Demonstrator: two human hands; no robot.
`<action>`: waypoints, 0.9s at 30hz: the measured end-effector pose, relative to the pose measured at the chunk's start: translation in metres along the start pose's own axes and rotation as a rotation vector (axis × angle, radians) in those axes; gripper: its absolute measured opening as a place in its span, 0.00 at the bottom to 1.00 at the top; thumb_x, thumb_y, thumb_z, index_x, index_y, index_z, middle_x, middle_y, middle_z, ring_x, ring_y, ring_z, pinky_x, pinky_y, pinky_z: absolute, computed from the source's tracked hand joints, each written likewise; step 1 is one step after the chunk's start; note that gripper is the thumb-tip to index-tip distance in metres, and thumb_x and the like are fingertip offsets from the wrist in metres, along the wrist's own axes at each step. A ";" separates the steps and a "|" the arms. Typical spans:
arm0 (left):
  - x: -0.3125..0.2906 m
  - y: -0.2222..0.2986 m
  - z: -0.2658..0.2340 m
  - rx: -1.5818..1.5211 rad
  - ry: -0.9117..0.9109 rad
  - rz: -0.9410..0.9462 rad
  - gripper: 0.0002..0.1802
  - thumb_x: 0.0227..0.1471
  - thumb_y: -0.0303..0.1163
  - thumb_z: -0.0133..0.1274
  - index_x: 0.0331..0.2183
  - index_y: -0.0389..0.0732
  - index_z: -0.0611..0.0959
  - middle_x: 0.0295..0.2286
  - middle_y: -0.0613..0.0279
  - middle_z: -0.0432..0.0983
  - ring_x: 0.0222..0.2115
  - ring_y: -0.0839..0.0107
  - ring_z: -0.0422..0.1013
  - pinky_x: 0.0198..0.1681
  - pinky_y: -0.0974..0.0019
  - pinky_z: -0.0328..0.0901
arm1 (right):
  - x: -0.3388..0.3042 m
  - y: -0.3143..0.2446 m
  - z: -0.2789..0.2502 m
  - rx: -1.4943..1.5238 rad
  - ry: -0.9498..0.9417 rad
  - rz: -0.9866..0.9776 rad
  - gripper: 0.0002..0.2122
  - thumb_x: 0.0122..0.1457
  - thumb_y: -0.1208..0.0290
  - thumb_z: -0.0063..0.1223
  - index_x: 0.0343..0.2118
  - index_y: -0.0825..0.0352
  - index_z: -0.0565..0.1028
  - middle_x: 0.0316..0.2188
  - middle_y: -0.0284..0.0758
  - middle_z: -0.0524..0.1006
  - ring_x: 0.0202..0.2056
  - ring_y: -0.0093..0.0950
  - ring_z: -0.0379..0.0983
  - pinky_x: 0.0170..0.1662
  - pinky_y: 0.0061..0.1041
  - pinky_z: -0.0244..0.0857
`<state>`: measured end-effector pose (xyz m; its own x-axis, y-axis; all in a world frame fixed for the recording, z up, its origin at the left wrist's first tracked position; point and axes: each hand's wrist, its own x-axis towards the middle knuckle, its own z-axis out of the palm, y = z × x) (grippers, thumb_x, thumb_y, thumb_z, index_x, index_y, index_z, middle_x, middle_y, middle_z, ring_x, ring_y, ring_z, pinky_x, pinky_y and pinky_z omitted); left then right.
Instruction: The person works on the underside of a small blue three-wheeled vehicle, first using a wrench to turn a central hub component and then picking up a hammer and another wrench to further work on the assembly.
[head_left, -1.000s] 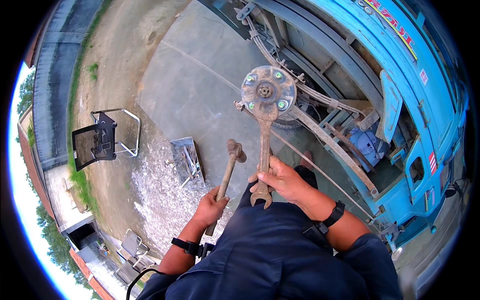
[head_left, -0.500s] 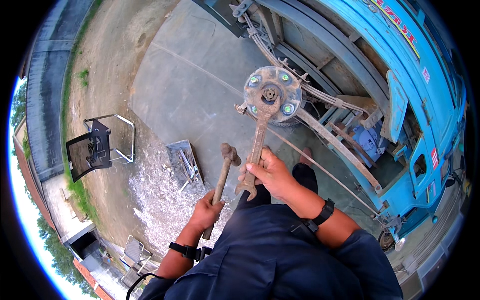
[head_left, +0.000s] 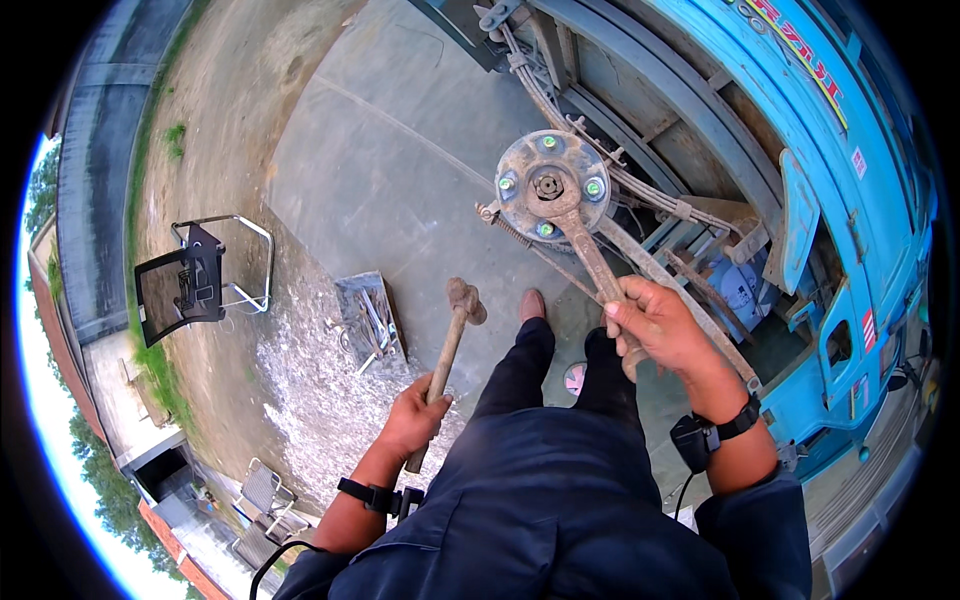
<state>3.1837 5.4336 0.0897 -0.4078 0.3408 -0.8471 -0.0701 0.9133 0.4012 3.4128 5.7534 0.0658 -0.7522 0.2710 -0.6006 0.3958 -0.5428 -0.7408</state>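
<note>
My left hand (head_left: pixel 415 422) is closed around the wooden handle of a hammer (head_left: pixel 464 302), its rusty head pointing up and away from me. In my right hand (head_left: pixel 662 328) is a long, rusty wrench (head_left: pixel 592 258), gripped near its lower end. The wrench's far end lies at the centre nut (head_left: pixel 548 187) of a round wheel hub (head_left: pixel 513 212); whether the jaw fully surrounds the nut I cannot tell. Several studs with shiny greenish ends stand around the hub's face. The hammer is apart from hub and wrench.
The blue truck (head_left: pixel 840 230) with leaf springs (head_left: pixel 650 190) and an axle bar fills the right side. A metal box of tools (head_left: pixel 372 325) sits on the ground left of the hammer. Further left lies a black chair with a metal frame (head_left: pixel 262 262). My feet stand below the hub.
My right hand has swung the wrench's lower end to the right and away from me. The hub's studs have shifted round. My left hand and the hammer stay nearly in place.
</note>
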 end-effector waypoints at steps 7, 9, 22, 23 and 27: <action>0.006 -0.004 0.006 -0.067 0.007 -0.007 0.20 0.56 0.32 0.55 0.49 0.35 0.75 0.21 0.67 0.70 0.19 0.78 0.66 0.23 0.69 0.63 | -0.001 -0.047 -0.035 -0.240 0.036 -0.010 0.08 0.62 0.69 0.53 0.33 0.69 0.73 0.21 0.31 0.75 0.19 0.18 0.71 0.23 0.19 0.64; 0.016 -0.010 0.010 -0.090 0.024 0.006 0.20 0.55 0.32 0.55 0.49 0.35 0.75 0.21 0.67 0.70 0.18 0.78 0.66 0.22 0.69 0.63 | 0.001 -0.038 -0.033 -0.192 0.031 -0.015 0.08 0.62 0.70 0.53 0.33 0.70 0.73 0.21 0.30 0.75 0.19 0.18 0.71 0.23 0.19 0.64; 0.152 -0.041 -0.026 -0.816 0.045 -0.206 0.23 0.52 0.22 0.49 0.51 0.31 0.70 0.31 0.58 0.76 0.22 0.77 0.70 0.21 0.74 0.67 | 0.002 -0.009 0.002 -0.400 0.243 -0.081 0.11 0.60 0.74 0.53 0.45 0.68 0.74 0.21 0.30 0.74 0.17 0.19 0.70 0.19 0.22 0.64; 0.162 -0.044 -0.032 -0.883 0.042 -0.227 0.23 0.53 0.22 0.48 0.52 0.31 0.70 0.32 0.57 0.76 0.23 0.76 0.71 0.22 0.74 0.69 | 0.003 -0.007 0.000 -0.421 0.246 -0.094 0.11 0.60 0.74 0.53 0.45 0.69 0.74 0.21 0.30 0.74 0.17 0.19 0.70 0.19 0.22 0.64; 0.198 -0.065 -0.052 -1.105 0.033 -0.255 0.17 0.57 0.25 0.47 0.49 0.35 0.70 0.36 0.51 0.76 0.26 0.74 0.73 0.24 0.75 0.70 | 0.004 -0.003 0.000 -0.364 0.296 -0.050 0.11 0.60 0.73 0.54 0.44 0.70 0.74 0.21 0.30 0.73 0.18 0.18 0.70 0.18 0.21 0.63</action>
<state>3.0599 5.4298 -0.0854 -0.2889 0.1520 -0.9452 -0.9132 0.2526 0.3198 3.4090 5.7562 0.0655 -0.6133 0.5333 -0.5826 0.5618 -0.2240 -0.7964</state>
